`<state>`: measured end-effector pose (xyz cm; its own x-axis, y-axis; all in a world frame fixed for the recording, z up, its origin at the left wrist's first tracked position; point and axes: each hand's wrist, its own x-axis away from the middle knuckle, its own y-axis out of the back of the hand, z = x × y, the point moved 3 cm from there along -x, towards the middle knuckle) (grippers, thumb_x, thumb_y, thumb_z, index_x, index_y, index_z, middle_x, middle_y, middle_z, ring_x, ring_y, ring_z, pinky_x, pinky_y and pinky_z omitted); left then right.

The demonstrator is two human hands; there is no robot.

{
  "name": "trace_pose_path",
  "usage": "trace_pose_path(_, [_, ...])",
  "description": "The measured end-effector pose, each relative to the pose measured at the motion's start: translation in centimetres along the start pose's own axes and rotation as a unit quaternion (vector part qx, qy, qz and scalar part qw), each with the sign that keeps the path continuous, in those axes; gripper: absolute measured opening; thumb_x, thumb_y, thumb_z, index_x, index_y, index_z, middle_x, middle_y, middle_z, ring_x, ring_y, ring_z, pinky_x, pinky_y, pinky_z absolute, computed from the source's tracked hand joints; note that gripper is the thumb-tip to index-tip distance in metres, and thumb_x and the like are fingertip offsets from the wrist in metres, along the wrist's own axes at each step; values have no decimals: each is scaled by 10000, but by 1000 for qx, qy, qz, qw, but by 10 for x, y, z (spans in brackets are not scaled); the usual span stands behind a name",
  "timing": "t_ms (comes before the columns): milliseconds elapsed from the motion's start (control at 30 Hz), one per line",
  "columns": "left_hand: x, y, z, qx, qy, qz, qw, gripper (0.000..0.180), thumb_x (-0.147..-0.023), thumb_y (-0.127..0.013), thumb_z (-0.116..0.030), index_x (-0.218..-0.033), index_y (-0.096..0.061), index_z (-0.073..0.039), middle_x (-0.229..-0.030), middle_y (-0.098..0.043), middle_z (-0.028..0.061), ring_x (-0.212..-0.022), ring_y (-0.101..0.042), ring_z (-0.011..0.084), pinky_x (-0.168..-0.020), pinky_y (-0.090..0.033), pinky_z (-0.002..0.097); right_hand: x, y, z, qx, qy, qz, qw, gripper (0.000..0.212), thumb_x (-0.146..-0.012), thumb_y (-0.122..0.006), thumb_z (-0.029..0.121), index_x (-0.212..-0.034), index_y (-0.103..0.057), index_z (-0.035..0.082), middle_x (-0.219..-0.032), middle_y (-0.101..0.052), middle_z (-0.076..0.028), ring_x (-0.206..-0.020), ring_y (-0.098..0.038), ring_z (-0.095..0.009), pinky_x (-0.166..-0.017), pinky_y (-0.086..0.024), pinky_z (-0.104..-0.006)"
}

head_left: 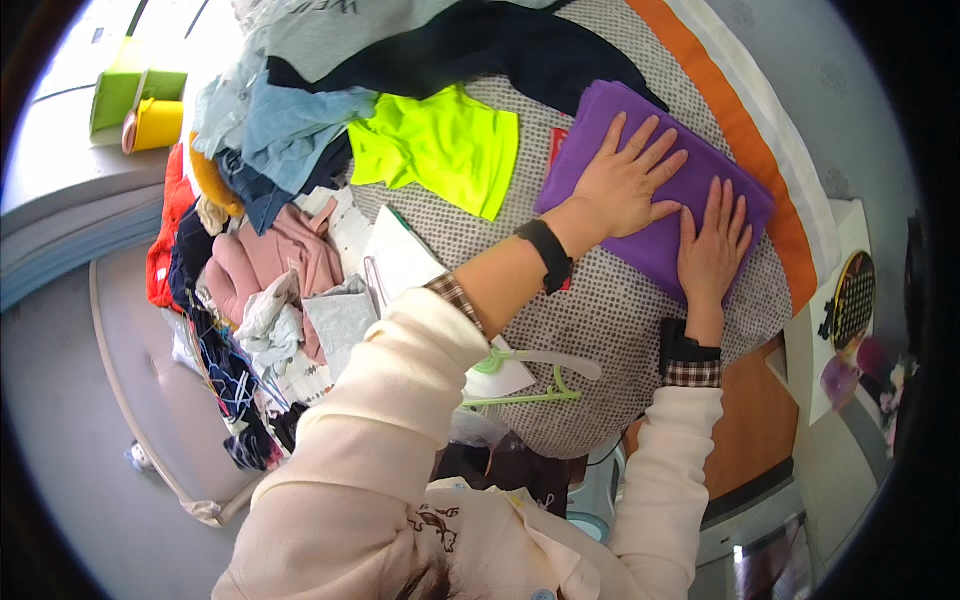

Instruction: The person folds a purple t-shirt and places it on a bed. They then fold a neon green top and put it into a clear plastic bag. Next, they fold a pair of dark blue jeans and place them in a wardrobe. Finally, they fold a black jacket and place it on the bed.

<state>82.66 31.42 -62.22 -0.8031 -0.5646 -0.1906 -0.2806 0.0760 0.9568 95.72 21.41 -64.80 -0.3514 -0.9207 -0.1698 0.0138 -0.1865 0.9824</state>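
Observation:
A purple folded cloth (648,252) lies on the dotted bedspread at the right. My left hand (628,183) rests flat on its upper part, fingers spread. Lower and to the right, my right hand (713,243) also lies flat on it, its fingers stretched out. Neither hand grips anything. A small red item (557,143) shows at the purple cloth's left edge. Left of it is a neon yellow garment (445,145), and a dark garment (480,50) stretches along behind, its end beside the purple cloth.
A pile of clothes, with a pink garment (270,255) and blue denim-like cloth (300,125), covers the left side. A green and white hanger (540,380) lies nearer me. The bedspread (600,335) ends in an orange band (735,120). A yellow bucket (157,125) stands far left.

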Motion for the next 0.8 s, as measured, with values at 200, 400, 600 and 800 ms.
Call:
trace_pose_path(200, [24,26,35,-65,112,-56,990,562,-845,-516,-471,-1306,-468,-153,-1455,-314,87,-1361,-231,312,-1093,-97,554,20,2,-39,-67,-27,30,997,571,-958,-386,408,-1433,-256,120,-1478,-262,-112,-1355,-246,-321,-1075,-228,-485])
trace_pose_path(400, [140,87,152,-95,515,-136,841,535,-698,-682,-208,-1204,-545,-99,-1200,-523,190,-1137,-480,362,-930,-380,496,68,8,-69,-343,-94,65,932,565,-970,-390,372,-1422,-250,60,-1458,-265,-188,-1331,-276,-359,-1081,-234,-450])
trace_pose_path(600, [193,149,158,727,438,-243,470,317,-862,-462,-45,-1157,-574,-14,-1122,-610,151,-916,-617,275,-808,-487,382,122,45,-50,-378,-239,-71,892,431,-940,-498,233,-1305,-390,30,-1324,-418,-157,-1158,-465,-273,-958,-397,-367])
trace_pose_path(800, [286,298,19,898,169,-213,345,344,-906,-479,-112,-1238,-512,-27,-1213,-555,133,-1053,-557,250,-910,-438,357,157,151,78,-544,-65,53,835,240,-880,-586,122,-1076,-539,-8,-1224,-473,-115,-904,-585,-204,-795,-495,-318])
